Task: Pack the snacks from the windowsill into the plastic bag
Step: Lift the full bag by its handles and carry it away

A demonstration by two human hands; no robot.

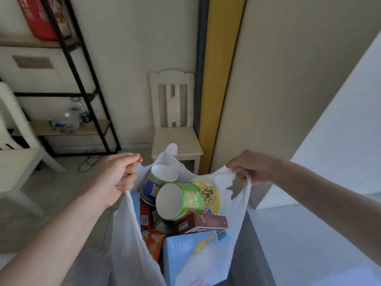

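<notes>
Blue crisp box [191, 250] frontmost inside plastic bag [123, 234], green tub [179, 200] behind it. L hand [117, 178] + R hand [253, 168] each clench bag's top edge. Lift evenly, keep mouth level so tubs don't spill.

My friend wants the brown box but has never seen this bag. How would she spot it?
Look into the white plastic bag held open by the left hand and right hand. Near its middle, the brown box lies below the green cup and above the light blue packet. It is the only dark brown carton there.
</notes>
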